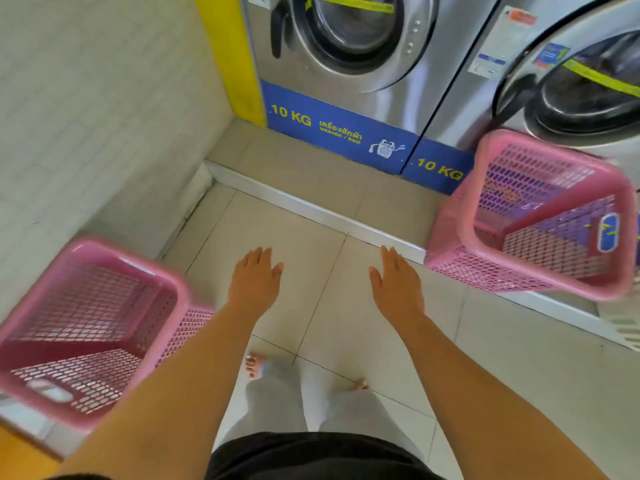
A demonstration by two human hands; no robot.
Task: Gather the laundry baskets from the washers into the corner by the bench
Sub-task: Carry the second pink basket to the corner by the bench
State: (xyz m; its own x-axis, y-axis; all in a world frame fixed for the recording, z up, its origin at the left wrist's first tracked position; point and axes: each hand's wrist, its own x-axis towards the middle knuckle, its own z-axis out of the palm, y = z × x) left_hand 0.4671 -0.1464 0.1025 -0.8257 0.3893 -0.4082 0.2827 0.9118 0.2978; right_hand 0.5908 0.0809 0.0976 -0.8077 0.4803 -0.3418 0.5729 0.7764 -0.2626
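Observation:
Two empty pink mesh laundry baskets stand on the tiled floor. One basket [93, 327] is at the lower left by the white wall. The other basket [540, 216] stands at the right, on the raised step in front of the right washer [568, 81]. My left hand [254, 282] and my right hand [398, 285] are stretched out flat, palms down, over the floor between the two baskets. Both hands are empty with fingers apart, and neither touches a basket.
A second steel washer [346, 50] marked 10 KG stands at the top centre. A white-edged step [304, 206] runs in front of the washers. A white tiled wall [86, 116] closes the left side. A yellow surface [17, 455] shows at the bottom left. My bare feet stand below.

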